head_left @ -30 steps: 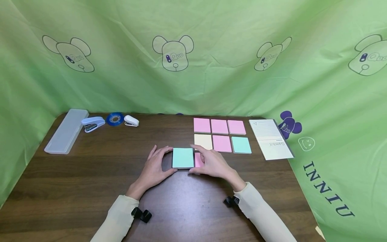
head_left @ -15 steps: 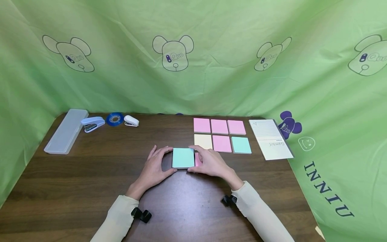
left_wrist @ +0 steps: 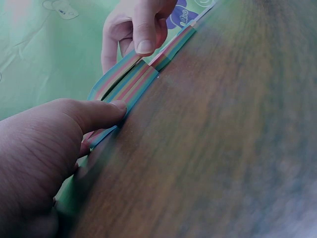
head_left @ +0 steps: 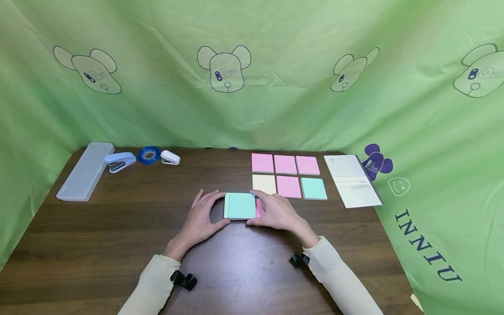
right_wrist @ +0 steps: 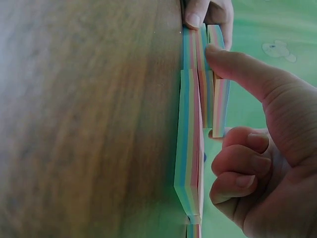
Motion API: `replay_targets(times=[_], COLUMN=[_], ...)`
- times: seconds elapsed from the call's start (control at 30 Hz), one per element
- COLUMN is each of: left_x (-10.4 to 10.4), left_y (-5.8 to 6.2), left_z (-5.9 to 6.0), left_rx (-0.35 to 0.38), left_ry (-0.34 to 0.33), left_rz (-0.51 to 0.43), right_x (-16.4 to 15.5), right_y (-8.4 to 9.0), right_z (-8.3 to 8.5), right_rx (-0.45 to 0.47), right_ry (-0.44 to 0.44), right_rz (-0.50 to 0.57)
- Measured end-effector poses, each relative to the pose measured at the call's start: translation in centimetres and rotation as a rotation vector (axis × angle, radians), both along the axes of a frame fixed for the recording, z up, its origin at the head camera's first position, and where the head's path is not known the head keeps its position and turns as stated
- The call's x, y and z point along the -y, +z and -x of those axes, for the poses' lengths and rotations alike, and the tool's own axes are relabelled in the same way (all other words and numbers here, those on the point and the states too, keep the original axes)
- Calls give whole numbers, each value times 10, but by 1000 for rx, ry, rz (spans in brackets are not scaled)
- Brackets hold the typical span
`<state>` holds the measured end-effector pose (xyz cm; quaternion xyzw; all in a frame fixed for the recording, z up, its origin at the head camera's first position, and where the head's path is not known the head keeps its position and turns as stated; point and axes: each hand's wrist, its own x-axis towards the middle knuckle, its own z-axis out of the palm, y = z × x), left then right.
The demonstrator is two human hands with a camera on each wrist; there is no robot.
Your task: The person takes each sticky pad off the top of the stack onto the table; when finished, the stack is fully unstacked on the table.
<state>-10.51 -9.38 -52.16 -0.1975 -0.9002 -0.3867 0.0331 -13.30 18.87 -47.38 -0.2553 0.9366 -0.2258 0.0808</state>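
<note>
A teal-topped sticky note pad (head_left: 242, 205) lies over a stack of sticky notes (left_wrist: 132, 88) whose edges show coloured stripes. My left hand (head_left: 201, 217) holds the lower stack between thumb and fingers from its left side. With thumb and index finger, my right hand (head_left: 277, 212) pinches the top pad at its front and back edges. That pad sits shifted right, baring a thin strip of the stack at left. A narrow gap parts pad and stack in the left wrist view. Beside them lies a pink sticky note pad (head_left: 260, 208), partly hidden by my right hand.
Behind my right hand, several pads lie in two rows, among them a cream pad (head_left: 264, 183) and a teal pad (head_left: 313, 188). A notepad (head_left: 352, 181) lies at right. Far left are a plastic case (head_left: 86, 170), blue stapler (head_left: 120, 161), blue tape roll (head_left: 149, 155) and white stapler (head_left: 170, 157).
The top teal pad has slid right over the stack with my right hand's fingers on it, uncovering a strip at left. My left hand has stayed in place.
</note>
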Motion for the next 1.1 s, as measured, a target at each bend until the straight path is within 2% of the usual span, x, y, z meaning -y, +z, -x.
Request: replay_targets(times=[0.27,0.43,1.1], left_x=[0,-1,0], left_y=[-1,-1,-1], left_z=[1,1,1], left_rx=[-2,-1,-2], left_ry=[1,0,3], left_rz=[1,-3,3], right_x=[5,7,-13], right_y=[4,7,4], right_z=[-2,-3,-3], right_rx=[-32,-35,-54], right_ry=[-40,-45,-16], right_rz=[-93,-114,57])
